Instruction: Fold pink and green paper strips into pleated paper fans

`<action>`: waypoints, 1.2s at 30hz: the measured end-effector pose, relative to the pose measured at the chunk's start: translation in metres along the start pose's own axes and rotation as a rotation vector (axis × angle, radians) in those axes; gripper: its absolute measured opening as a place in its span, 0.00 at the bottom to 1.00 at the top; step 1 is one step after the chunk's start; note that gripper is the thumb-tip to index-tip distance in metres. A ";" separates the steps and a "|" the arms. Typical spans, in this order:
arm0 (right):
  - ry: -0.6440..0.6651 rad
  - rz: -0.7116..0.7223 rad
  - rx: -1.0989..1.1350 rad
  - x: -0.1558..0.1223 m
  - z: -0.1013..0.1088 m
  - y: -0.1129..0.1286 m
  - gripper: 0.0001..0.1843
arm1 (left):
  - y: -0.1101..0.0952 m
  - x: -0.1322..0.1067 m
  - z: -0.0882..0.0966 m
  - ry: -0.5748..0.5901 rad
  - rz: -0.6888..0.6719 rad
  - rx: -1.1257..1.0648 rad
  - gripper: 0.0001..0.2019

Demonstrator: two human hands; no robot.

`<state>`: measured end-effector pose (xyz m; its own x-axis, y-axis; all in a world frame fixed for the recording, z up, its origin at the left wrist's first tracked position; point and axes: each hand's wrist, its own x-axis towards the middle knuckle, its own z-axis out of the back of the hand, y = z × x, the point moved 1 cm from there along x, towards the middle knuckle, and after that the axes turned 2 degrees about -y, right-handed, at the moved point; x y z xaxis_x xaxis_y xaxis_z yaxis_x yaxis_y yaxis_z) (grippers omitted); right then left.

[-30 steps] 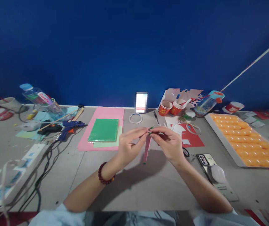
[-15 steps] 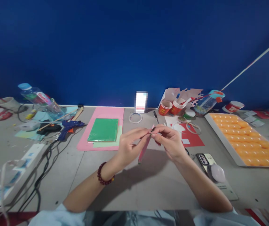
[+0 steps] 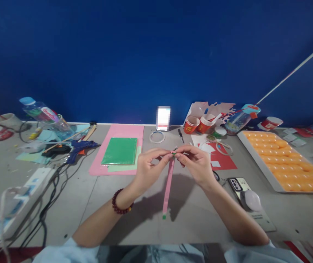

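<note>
A pink paper strip (image 3: 168, 186) with a green tip hangs down from between my two hands, above the grey table. My left hand (image 3: 152, 166) pinches the strip's upper end between thumb and fingers. Close against it, my right hand (image 3: 196, 164) is closed in a pinch on the same end, where a small green piece (image 3: 173, 153) shows between the fingertips. The fingers partly cover that end, so how it is folded or joined is hidden.
Left: green paper pack (image 3: 119, 151) on pink sheets (image 3: 97, 164), blue glue gun (image 3: 81, 149), power strip (image 3: 22, 204). Behind: white ring (image 3: 157, 137), lit phone (image 3: 163, 118), pen (image 3: 181, 135), red paper cups (image 3: 191, 125). Right: red paper (image 3: 224, 160), another phone (image 3: 242, 190), tray of orange balls (image 3: 285, 160).
The strip now hangs lower and straighter, showing more of its length and its green tip. Both hands stay together in almost the same place.
</note>
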<state>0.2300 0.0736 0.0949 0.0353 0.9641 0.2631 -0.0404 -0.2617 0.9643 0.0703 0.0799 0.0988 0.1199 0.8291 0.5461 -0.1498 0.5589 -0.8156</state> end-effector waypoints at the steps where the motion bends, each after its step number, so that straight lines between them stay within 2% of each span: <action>1: 0.002 -0.020 0.010 0.000 0.000 -0.001 0.08 | 0.000 0.000 0.000 -0.001 0.007 -0.008 0.04; 8: 0.059 -0.069 0.045 0.003 -0.001 -0.001 0.11 | 0.003 0.000 -0.001 0.017 0.127 -0.064 0.06; 14: 0.084 -0.093 0.084 0.001 -0.003 -0.003 0.12 | 0.003 -0.002 -0.006 0.009 0.135 -0.095 0.08; 21: 0.055 -0.059 0.126 -0.002 -0.008 -0.001 0.10 | 0.005 -0.008 -0.012 -0.112 0.060 -0.090 0.05; 26: 0.058 -0.054 0.085 -0.002 -0.009 0.004 0.12 | 0.006 -0.010 -0.012 -0.182 0.045 -0.075 0.04; 32: 0.036 -0.057 0.021 -0.001 -0.009 0.003 0.12 | 0.005 -0.010 -0.012 -0.159 0.087 -0.090 0.04; 36: -0.011 0.045 -0.101 0.000 -0.006 0.002 0.10 | 0.006 -0.008 -0.010 -0.121 0.131 -0.109 0.05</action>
<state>0.2240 0.0732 0.0962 0.0418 0.9508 0.3071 -0.1425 -0.2986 0.9437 0.0787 0.0766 0.0879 -0.0131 0.8944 0.4472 -0.0483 0.4461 -0.8937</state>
